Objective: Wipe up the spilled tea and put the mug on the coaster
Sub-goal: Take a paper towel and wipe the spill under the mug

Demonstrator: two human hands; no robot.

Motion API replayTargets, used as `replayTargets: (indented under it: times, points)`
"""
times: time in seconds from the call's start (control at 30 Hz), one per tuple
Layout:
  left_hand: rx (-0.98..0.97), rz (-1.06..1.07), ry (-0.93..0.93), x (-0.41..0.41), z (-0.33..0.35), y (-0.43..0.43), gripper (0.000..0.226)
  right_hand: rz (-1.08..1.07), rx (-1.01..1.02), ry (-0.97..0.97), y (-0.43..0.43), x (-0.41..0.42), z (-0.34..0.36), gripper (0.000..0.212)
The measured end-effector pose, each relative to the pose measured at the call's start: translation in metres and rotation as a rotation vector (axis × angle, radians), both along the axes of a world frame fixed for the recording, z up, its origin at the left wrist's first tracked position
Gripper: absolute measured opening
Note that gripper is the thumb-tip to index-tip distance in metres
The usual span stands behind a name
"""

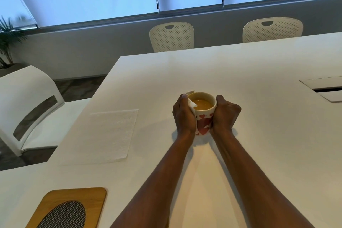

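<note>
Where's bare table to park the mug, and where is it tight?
Bare table runs beyond the mug to the far edge, and from the right hand across to the cable hatch. Left of the left hand is tighter: flat napkin, then the wooden coaster.

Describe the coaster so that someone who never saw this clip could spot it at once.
On the big white table, look to the near left, well left of the heart-printed mug. There, nearer than the flat white paper napkin, lies the coaster: a rounded wooden board with an oval of grey woven mesh, the only wooden thing on it.
</note>
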State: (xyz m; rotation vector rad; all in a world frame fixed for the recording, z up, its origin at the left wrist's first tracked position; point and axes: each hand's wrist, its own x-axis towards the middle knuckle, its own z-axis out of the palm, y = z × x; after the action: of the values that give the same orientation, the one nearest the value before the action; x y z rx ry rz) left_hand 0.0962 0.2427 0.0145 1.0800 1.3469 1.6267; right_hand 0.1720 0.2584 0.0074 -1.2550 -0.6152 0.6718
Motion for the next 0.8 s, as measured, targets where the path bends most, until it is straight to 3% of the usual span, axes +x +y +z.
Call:
replayTargets:
  times: [0.13,0.37,0.53,0.8]
  points:
    - [-0.033,-0.172,0.013,-0.011,0.017,0.007,0.038,0.013,0.030,0.003,0.000,0.005,0.006,0.042]
    - [-0.226,-0.487,-0.023,-0.043,0.022,0.017,0.024,0.106,0.027,-0.063,-0.006,0.001,0.006,0.037]
    - [-0.200,-0.507,-0.067,-0.046,0.019,0.015,0.022,0.107,0.030,-0.100,-0.008,-0.003,0.009,0.035]
    - [-0.115,-0.313,-0.169,-0.038,0.015,0.001,0.024,0.037,-0.010,-0.083,-0.013,-0.011,0.015,0.039]
